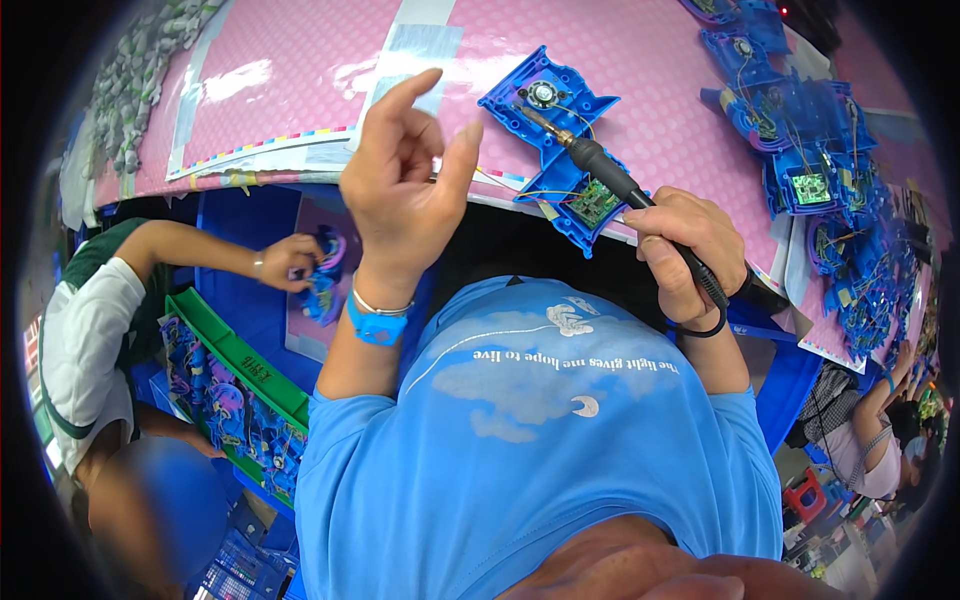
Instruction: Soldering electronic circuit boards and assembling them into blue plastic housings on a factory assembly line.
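Observation:
My right hand [690, 250] is wrapped round the black handle of a soldering iron [608, 172]. Its metal tip points up and left, close to a round silver speaker [542, 94]; whether they touch I cannot tell. The speaker sits in a blue plastic toy casing [590, 103] lying at the table's near edge. Thin wires run from it to a green circuit board [593, 203] in the lower part of the casing. Left of the casing, my left hand [405, 195] is raised, index finger and thumb apart, the others curled, with nothing visible between them.
Blue casings with wires and boards pile up on the right [825, 150] of the pink table [300, 90]. Grey-white small parts [140, 90] lie far left. At left a co-worker's hand [295, 260] touches another casing, beside a green-rimmed crate [240, 360] of similar parts.

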A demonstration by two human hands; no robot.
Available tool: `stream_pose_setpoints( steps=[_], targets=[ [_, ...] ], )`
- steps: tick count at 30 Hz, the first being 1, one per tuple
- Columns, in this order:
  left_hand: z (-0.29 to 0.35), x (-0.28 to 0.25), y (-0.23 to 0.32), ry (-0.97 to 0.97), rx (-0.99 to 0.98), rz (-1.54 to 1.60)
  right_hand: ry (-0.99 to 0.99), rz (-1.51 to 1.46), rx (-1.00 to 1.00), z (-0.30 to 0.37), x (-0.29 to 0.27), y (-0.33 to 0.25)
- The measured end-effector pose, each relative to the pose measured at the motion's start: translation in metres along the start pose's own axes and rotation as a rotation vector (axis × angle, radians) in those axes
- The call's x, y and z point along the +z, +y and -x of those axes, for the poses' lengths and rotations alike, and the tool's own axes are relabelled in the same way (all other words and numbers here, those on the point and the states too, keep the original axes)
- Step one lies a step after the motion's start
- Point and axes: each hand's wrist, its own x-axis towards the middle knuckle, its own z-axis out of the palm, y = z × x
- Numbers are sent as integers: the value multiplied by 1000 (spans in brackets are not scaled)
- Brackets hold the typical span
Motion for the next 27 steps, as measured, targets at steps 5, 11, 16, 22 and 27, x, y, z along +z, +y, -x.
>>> stream_pose_setpoints(
  steps=[5, 11, 16, 22, 27],
  targets=[
    [9, -22, -2, -338, 372, -132, 8, 2, -15, 0, 1, 1],
    [6, -18, -5, -407, 564, -270, 36, 13, 26, 2, -3, -4],
    [-6, -16, 1, -296, 824, -317, 54, -29, 71, 3, -7, -8],
    [-19, 1, -19, -268, 729, -346, 47, -33, 73, 2, -2, 0],
    [-15, 3, -30, -295, 658, -332, 27, -13, 72, 1, 0, 1]
  ],
)
